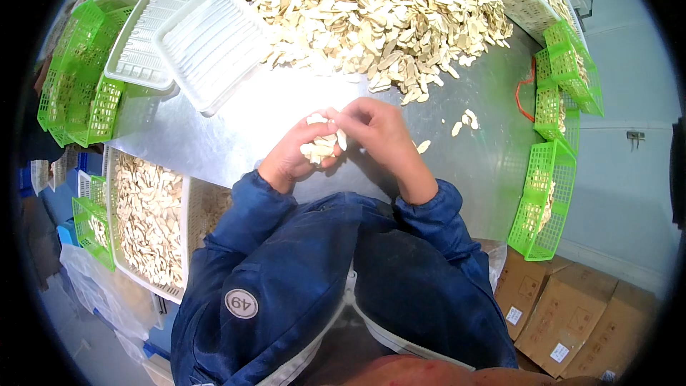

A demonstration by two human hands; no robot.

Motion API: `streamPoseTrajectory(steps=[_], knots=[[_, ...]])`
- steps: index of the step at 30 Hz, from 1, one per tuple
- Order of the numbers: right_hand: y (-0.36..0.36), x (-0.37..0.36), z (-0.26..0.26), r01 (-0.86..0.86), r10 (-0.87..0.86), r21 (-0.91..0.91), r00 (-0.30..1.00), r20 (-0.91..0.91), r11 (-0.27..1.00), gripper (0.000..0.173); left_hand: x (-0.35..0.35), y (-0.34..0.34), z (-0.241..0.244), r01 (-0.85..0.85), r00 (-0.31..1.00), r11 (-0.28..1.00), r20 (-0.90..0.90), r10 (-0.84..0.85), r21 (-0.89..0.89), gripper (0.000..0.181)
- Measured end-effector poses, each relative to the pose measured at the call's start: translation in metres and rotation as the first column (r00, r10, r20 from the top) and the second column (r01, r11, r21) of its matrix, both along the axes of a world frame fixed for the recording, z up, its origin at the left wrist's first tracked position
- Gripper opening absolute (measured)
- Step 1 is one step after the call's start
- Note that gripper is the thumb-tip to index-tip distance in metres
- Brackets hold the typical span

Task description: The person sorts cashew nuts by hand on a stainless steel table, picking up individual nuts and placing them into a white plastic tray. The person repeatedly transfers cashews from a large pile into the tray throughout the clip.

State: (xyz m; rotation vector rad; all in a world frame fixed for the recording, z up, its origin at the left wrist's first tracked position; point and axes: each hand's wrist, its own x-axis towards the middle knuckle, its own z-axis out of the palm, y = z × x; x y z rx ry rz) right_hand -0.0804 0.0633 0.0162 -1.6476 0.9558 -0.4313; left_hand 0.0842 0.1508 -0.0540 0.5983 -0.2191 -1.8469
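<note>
In the head view, my left hand (293,151) cups a small bunch of pale dried slices (321,149) over the front of a metal table (471,182). My right hand (377,127) is bent over the bunch, with thumb and forefinger pinched together at its edge. Whether a slice sits between those fingertips is too hard to see. Beyond both hands spreads a large heap of the same cream and brown slices (370,16). Several loose slices (465,120) lie on the metal to the right of my right hand.
Two white plastic trays (214,43) overlap at the back left. Green plastic baskets (80,75) stand along the left edge, others (544,198) along the right. A white crate (185,230) of slices sits low at my left. Cardboard boxes (568,311) stand at lower right.
</note>
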Motion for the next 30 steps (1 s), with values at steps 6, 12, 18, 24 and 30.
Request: streamPoseTrajectory(steps=[6,12,18,24,30], knots=[[-0.02,-0.009,-0.035,-0.04,0.037,0.025,0.993,0.116,0.999,0.022,-0.001,-0.003,-0.008,-0.085,0.984,0.995,-0.163,0.076,-0.052,0.016],[-0.055,0.005,-0.031,-0.091,-0.161,-0.571,0.913,-0.374,0.816,0.016,0.008,-0.003,-0.012,-0.324,0.892,0.944,-0.353,0.283,-0.061,0.016],[-0.063,0.015,-0.058,-0.145,-0.198,-0.81,0.931,-0.305,0.569,0.019,0.01,-0.004,-0.014,-0.359,0.881,0.932,-0.347,0.322,-0.044,0.021],[-0.049,0.004,-0.033,-0.011,-0.117,-0.534,0.972,-0.206,0.845,0.022,0.009,-0.004,-0.018,-0.329,0.876,0.944,-0.383,0.292,-0.034,0.034],[-0.035,-0.006,-0.008,-0.027,-0.016,-0.399,0.994,-0.106,0.917,0.017,0.005,-0.005,-0.018,-0.175,0.927,0.98,-0.35,0.133,-0.09,0.042]])
